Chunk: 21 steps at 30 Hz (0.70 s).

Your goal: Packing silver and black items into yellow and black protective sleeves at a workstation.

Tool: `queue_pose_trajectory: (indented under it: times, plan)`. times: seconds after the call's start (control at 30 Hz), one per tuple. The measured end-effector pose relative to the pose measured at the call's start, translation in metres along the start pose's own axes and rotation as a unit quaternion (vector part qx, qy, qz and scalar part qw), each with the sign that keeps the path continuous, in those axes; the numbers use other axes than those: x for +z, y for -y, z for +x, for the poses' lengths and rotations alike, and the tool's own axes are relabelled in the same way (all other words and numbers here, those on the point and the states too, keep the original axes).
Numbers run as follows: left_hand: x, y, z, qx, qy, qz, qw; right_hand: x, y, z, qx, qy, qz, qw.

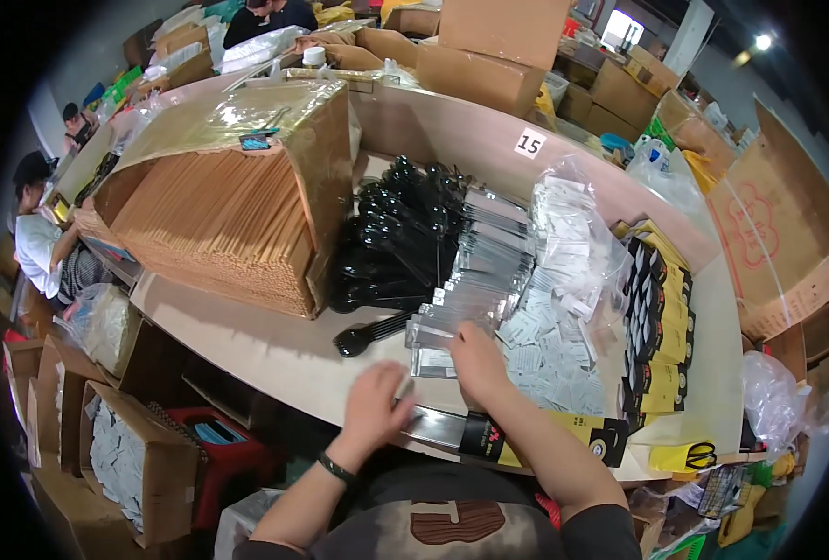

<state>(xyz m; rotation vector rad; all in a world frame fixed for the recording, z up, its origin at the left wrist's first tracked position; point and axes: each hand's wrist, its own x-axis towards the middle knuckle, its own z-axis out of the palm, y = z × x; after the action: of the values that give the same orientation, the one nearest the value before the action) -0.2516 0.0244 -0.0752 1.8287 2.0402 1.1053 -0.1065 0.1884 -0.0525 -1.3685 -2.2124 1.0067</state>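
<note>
My left hand [375,403] is over the table's near edge, fingers curled and slightly blurred; a small pale bit shows by the fingertips, too unclear to name. My right hand [479,362] rests at the near end of an overlapping row of clear plastic sleeves [494,266], its fingertips hidden. Below my hands lies a clear sleeve [433,427], partly under a black-and-yellow package [526,441] at the table edge. Left of the row is a heap of black plastic cutlery [400,233]; one loose black piece [363,337] lies nearer me. Small white packets [550,341] spread to the right.
A big cardboard box [326,168] of stacked brown strips stands at the left. Black-and-yellow packages [661,327] form rows at the right, near a clear bag [571,219] of white packets. A raised board [489,121] borders the table's back. Boxes and other people are beyond.
</note>
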Motion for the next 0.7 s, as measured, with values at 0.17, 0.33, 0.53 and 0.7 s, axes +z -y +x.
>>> queue_pose_trajectory:
  times: [0.17, 0.33, 0.53, 0.7]
  plan:
    - [-0.028, 0.039, 0.061, -0.039, -0.049, 0.110, 0.992, -0.001, 0.005, -0.007, -0.121, -0.058, -0.150, 0.979]
    - [-0.032, 0.042, 0.076, -0.052, 0.037, 0.105, 0.992, 0.004, -0.018, -0.004, -0.209, -0.058, -0.241, 0.946]
    - [-0.038, 0.040, 0.077, -0.099, 0.074, 0.085, 0.989, -0.003, -0.021, -0.006, -0.257, -0.077, -0.267, 0.926]
    - [-0.051, 0.053, 0.063, -0.146, 0.034, 0.041, 0.988, -0.019, 0.016, -0.049, -0.203, -0.036, -0.119, 0.971]
